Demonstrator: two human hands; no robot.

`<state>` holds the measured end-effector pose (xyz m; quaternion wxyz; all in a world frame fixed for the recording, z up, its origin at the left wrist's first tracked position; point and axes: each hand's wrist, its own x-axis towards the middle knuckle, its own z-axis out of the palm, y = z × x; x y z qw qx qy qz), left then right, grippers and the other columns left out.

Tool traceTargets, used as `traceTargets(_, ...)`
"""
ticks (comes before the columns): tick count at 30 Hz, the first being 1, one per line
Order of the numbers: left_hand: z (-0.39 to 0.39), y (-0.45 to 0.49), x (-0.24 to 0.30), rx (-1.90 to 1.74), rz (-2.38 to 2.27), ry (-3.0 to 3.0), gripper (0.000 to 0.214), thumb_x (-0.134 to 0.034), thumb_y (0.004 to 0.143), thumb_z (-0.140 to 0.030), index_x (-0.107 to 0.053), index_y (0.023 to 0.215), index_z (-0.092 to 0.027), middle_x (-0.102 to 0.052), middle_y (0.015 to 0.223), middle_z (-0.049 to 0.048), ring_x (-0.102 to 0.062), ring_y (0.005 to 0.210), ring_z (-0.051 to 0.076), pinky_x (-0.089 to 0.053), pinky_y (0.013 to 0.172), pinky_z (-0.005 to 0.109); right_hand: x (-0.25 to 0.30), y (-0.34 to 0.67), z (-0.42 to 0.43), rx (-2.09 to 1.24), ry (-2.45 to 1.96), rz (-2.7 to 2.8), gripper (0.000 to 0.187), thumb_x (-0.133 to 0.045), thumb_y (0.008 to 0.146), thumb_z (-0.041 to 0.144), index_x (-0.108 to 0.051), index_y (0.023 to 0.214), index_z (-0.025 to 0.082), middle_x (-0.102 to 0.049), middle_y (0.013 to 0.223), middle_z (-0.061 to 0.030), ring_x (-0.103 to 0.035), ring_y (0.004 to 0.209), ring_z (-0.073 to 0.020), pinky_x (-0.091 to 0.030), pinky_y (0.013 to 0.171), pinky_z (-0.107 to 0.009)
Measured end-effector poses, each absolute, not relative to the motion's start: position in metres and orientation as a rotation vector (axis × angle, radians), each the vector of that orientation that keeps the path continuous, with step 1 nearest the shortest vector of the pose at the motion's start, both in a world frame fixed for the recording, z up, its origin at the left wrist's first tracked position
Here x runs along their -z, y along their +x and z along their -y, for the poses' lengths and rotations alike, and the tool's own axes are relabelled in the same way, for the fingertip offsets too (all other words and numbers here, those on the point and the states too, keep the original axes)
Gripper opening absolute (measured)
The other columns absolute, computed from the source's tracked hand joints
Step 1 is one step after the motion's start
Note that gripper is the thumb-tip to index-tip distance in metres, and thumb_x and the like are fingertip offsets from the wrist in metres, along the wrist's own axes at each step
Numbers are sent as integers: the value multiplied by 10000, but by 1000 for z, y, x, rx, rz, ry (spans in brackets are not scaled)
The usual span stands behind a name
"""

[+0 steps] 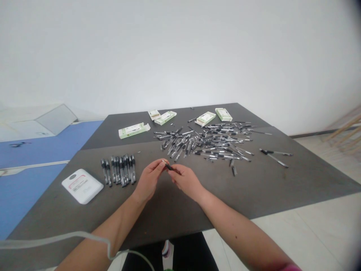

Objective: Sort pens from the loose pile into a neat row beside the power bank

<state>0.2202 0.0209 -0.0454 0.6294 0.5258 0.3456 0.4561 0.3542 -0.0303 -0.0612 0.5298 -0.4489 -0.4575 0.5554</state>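
A black pen (169,166) is up off the surface and pinched between both hands, tilted with its far end to the left and its near end sloping down to the right! The left hand (149,180) is closed in a narrow pinch on the upper end, while the right hand (186,181) comes in tight on the lower length, and the two are almost touching at the pen. All this is happening just above the dark grey tabletop (254,184).

Straight ahead of the left hand, a neat row of pens (121,171) lies side by side, tips pointing away. Further left of that row sits a white rounded-corner case (82,186), well clear of both hands.

Now look ahead of the right hand: there's a big, messy heap of loose pens (205,145), black and clear barrels crossing every which way. Out beyond that hand, off to the right of the heap, two separate pens (275,153) lie apart from the rest.

Past the heap, at the far side of the tabletop, are the green-and-white pen boxes (205,118), scattered in a loose line. Down by the left forearm, a white cable (56,237) drapes across, and a blue surface (28,188) stretches out beyond the tabletop's left edge.
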Motion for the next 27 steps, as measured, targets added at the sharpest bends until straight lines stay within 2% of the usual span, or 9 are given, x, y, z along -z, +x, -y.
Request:
traceTargets(4,-21,219,41,-945,-712,1202,216,-645,760,-357,-680,827,-154,-610,746,23,-522,654,110,-456,691,250,56,357,33,-1760,-781,1042,324,-416,865,476,-542,878,178,-417,508,83,-246,314,-45,-194,355,-203)
traceTargets(8,-24,220,46,-1054,-836,1256,210,-672,737,-339,-690,830,-151,-638,855,36,-557,830,140,-438,802,249,61,353,29,-1273,-1164,1089,297,-614,753,416,-558,947,198,-521,640,53,-425,440,-68,-274,418,-194)
traceTargets(10,-24,221,47,-1077,-838,1229,207,-682,724,-339,-690,814,-153,-642,870,36,-560,854,144,-435,810,246,63,353,28,-1100,-1254,1143,231,-645,733,360,-582,886,198,-508,628,54,-433,489,-73,-286,450,-192)
traceTargets(12,-24,220,45,-1032,-776,1181,204,-675,729,-350,-686,799,-158,-633,818,24,-556,754,124,-448,739,239,62,355,29,-1290,-1130,1178,218,-543,812,403,-579,826,188,-457,551,62,-366,429,-67,-257,424,-197)
traceTargets(14,-23,219,43,-963,-713,1167,208,-657,747,-360,-683,805,-162,-622,774,15,-533,653,101,-447,674,233,60,357,31,-1628,-895,1156,315,-425,868,464,-563,847,182,-398,488,81,-262,348,-59,-217,380,-203)
traceTargets(16,-23,219,42,-948,-706,1181,210,-651,755,-362,-683,820,-165,-622,770,12,-522,619,90,-445,664,232,58,357,31,-1767,-790,1110,371,-376,878,500,-555,893,175,-409,491,82,-241,323,-57,-207,361,-204)
traceTargets(20,-24,222,47,-1082,-820,1179,201,-685,721,-340,-687,804,-157,-645,845,30,-568,795,130,-446,794,248,59,354,28,-1253,-1192,1124,275,-612,755,415,-571,908,190,-508,612,54,-399,443,-65,-269,414,-189)
traceTargets(22,-24,222,48,-1094,-817,1149,206,-692,713,-339,-687,802,-154,-643,850,34,-570,826,140,-451,806,252,60,353,28,-1135,-1239,1147,207,-637,739,359,-582,847,191,-482,587,59,-396,471,-68,-266,428,-187)
traceTargets(27,-21,218,42,-928,-677,1134,228,-667,738,-367,-676,819,-154,-617,753,24,-524,610,98,-462,640,241,56,359,33,-1829,-739,1053,289,-421,868,452,-531,845,185,-364,460,100,-186,309,-51,-159,348,-202)
